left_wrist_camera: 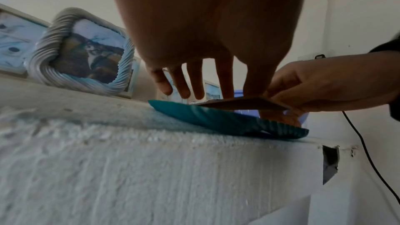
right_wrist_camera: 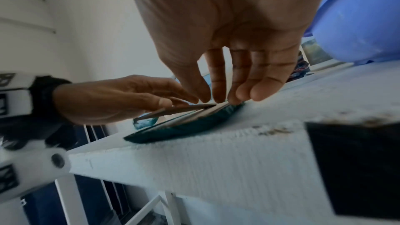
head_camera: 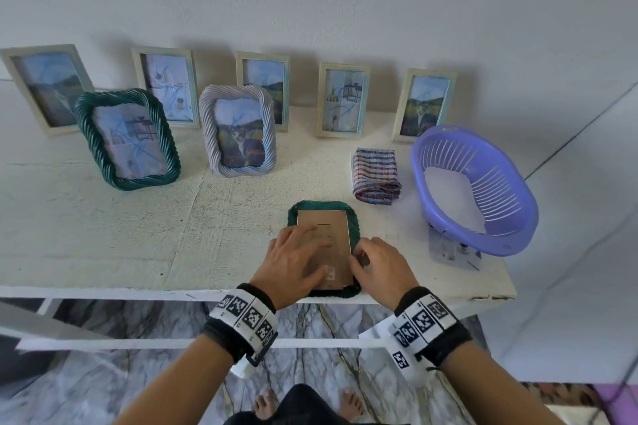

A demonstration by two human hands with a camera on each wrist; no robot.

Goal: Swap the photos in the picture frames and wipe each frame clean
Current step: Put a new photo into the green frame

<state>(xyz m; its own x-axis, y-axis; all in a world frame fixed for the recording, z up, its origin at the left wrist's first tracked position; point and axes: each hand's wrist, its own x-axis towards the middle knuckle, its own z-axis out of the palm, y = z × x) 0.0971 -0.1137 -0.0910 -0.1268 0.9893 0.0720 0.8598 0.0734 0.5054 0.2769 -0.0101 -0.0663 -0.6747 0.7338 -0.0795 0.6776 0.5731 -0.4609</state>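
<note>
Your green frame (head_camera: 353, 217) lies face down at the counter (head_camera: 138, 235) edge, 6 o'clock. Your left hand (head_camera: 297, 266) presses spread fingers on its cardboard backing (head_camera: 340, 228); your right hand (head_camera: 381, 267) pinches the backing's right edge, lifting it.

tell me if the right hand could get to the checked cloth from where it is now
Probably yes. The checked cloth lies folded on the table just beyond the right hand, beside the purple basket, with bare tabletop between; the hand would first have to leave the face-down green frame.
</note>
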